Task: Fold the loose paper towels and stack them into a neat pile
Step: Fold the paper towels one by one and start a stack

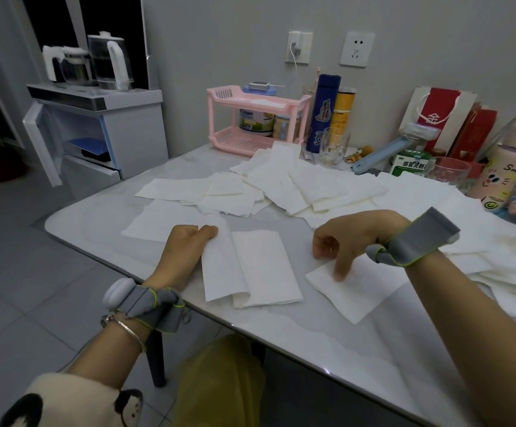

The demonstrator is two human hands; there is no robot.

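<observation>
– Near the front edge of the surface (312, 343), what lies there?
– One half-folded towel (250, 266), its right part doubled over. The left hand (188, 241) pinches its upper left corner, fingers curled onto the paper.
– And the right hand (349, 238)?
– Just right of the half-folded towel, gripping nothing. Its fingers hang loosely bent, and one fingertip presses on a single flat sheet (358, 291) lying askew there, apart from the towel.
– Where are the other towels?
– Beyond the half-folded towel a loose heap (281, 186) of overlapping sheets spreads across the surface. More sheets (497, 266) lie well to its right, partly hidden by the right forearm. Another flat one (158, 220) sits behind the left hand.
– What crowds them?
– Behind the heap, farthest from the towel, stands a pink rack (256, 118) holding tins; the heap's back sheets lie just beside its foot. Right of that come a blue flask (324, 112), a yellow tube (343, 115) and a glass mug (333, 146). Far to the towel's right, a green box (409, 163), a glass cup (447, 172) and a pink bottle (509, 158) stand at the sheets' edge.
</observation>
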